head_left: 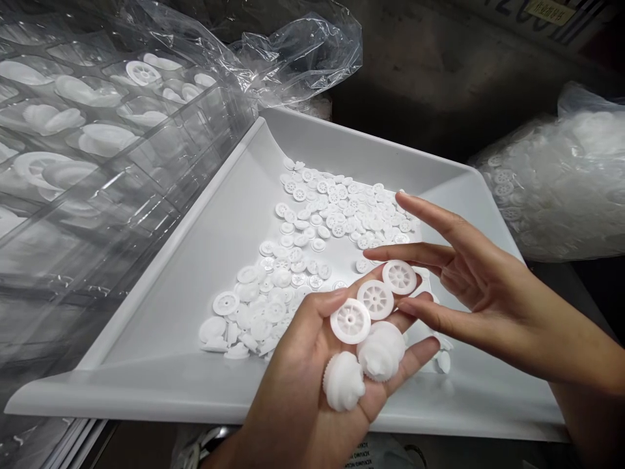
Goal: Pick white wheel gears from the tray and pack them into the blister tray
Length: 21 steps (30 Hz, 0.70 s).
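Observation:
My left hand is turned palm up over the front of the grey tray, holding several white plastic gears. Three spoked gear wheels lie in a row along its fingers, the thumb resting at the nearest one. Two stepped gears, stacked like cones with toothed rims, sit in the palm. Just right of them is my right hand, open, fingers spread and nothing held; its thumb tip is close to the farthest wheel. Many loose white gears are spread over the tray's floor behind both hands.
On the left, clear plastic compartment trays hold more white pieces in their pockets. Crumpled clear film hangs behind the tray. A clear bag full of white gears stands at the right, past the tray's raised rim.

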Each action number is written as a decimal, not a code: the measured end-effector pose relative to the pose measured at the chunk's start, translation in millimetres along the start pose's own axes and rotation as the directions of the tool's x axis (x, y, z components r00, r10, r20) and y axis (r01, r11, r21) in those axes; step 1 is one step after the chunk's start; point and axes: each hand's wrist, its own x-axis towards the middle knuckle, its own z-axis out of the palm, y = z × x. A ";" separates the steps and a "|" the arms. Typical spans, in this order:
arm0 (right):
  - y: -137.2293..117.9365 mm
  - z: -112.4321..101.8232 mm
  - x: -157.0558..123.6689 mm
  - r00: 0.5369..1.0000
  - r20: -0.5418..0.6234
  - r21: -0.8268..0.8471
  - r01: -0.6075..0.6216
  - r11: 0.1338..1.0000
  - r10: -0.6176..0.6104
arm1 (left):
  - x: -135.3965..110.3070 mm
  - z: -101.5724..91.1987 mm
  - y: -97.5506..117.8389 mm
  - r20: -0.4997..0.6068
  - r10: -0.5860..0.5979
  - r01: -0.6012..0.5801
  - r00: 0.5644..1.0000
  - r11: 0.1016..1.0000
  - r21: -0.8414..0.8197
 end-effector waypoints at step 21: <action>-0.4 -0.5 1.6 0.991 -0.079 -0.123 0.097 0.988 -0.107 | 1.6 -2.2 1.5 0.030 -0.020 0.021 0.999 0.999 -0.031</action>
